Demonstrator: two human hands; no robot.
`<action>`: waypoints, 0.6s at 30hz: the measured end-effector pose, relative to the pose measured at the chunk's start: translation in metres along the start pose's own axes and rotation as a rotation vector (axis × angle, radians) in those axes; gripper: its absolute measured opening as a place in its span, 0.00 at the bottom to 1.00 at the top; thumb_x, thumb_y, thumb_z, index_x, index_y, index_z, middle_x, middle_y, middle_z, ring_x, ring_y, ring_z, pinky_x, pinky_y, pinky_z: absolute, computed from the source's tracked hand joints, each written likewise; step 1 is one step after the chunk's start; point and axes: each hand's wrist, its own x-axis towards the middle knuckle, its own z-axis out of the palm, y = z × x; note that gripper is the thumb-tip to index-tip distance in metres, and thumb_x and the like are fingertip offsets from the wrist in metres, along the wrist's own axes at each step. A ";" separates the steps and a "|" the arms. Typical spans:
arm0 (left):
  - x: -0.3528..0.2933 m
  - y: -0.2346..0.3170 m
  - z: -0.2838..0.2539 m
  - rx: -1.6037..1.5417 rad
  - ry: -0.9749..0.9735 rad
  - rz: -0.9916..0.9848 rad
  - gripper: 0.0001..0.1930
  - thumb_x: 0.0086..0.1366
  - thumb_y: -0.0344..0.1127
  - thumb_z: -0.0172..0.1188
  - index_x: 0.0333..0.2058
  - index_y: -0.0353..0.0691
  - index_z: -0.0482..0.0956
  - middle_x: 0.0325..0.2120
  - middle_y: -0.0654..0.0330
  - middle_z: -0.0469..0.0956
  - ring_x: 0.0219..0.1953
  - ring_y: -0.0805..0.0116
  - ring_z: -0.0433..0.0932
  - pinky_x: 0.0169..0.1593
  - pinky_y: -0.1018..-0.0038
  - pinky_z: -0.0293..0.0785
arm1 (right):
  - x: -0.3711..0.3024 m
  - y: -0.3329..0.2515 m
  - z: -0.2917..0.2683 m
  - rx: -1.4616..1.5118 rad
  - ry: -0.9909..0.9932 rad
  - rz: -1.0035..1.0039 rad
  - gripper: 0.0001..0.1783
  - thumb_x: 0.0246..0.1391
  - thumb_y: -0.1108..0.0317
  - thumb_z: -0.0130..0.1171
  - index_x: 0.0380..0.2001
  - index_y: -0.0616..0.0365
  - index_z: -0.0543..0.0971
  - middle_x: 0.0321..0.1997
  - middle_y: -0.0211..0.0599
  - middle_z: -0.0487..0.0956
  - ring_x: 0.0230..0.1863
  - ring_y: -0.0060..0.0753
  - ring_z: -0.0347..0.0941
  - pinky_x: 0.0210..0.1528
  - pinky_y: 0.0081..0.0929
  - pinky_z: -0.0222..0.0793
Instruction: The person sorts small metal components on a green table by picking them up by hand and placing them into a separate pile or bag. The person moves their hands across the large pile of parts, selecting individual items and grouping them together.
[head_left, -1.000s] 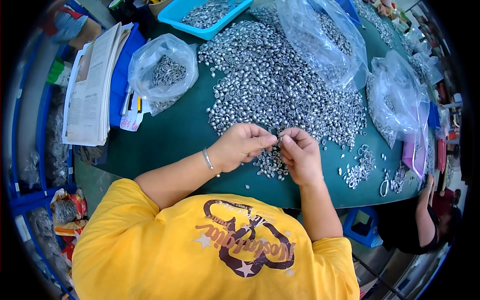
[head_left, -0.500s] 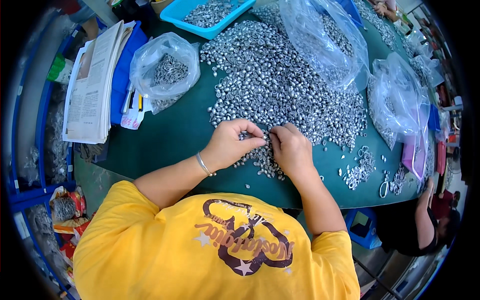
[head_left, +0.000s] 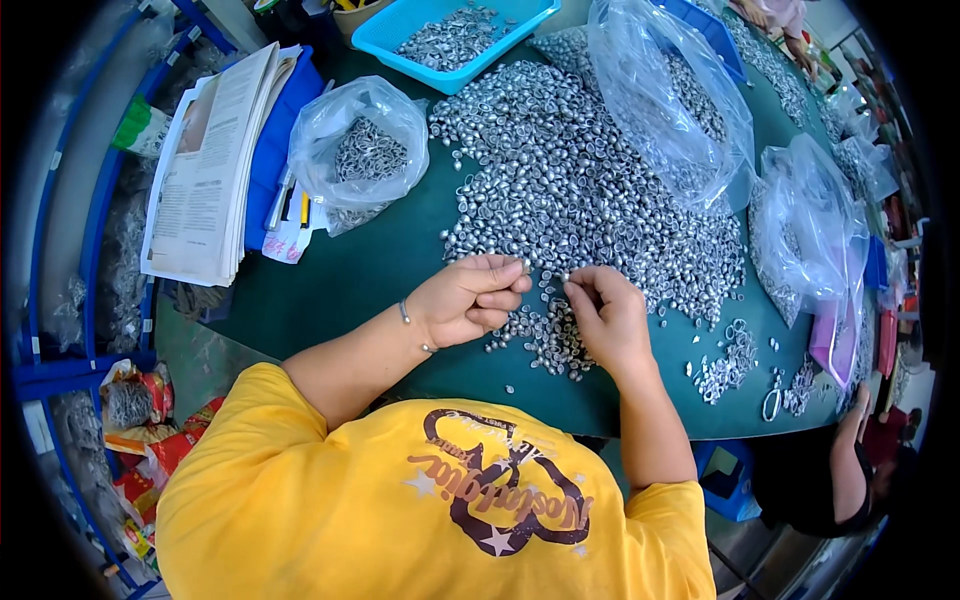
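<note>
A big heap of small, silver, dome-shaped metal pieces (head_left: 590, 170) covers the middle of the green table, just beyond my hands. At its near edge my left hand (head_left: 470, 302) is closed, thumb and forefinger pinched together; whatever sits at the tips is too small to name. My right hand (head_left: 608, 318), a short gap away, pinches a small silver metal piece (head_left: 565, 279) between thumb and forefinger. Below and between the hands lies a smaller cluster of these pieces (head_left: 550, 342), partly hidden by my right hand.
Left of the heap stands an open plastic bag (head_left: 402, 112) of metal parts, beside a blue bin (head_left: 272, 150) with papers (head_left: 205, 165). A light-blue tray (head_left: 445, 78) is at the back. Clear bags (head_left: 690, 120) and a small pile (head_left: 730, 365) lie right; another person (head_left: 850, 470) sits far right.
My hands have drawn apart from where they nearly met, leaving a gap between them. The whole view has shifted, so the table things appear slightly further right and lower.
</note>
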 end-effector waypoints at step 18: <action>0.007 -0.003 0.013 1.547 0.396 0.442 0.04 0.50 0.28 0.63 0.27 0.37 0.79 0.25 0.63 0.77 0.27 0.79 0.73 0.32 0.83 0.69 | -0.010 0.009 -0.004 0.332 -0.151 0.122 0.05 0.45 0.75 0.61 0.28 0.60 0.78 0.23 0.29 0.75 0.21 0.18 0.66 0.24 0.17 0.62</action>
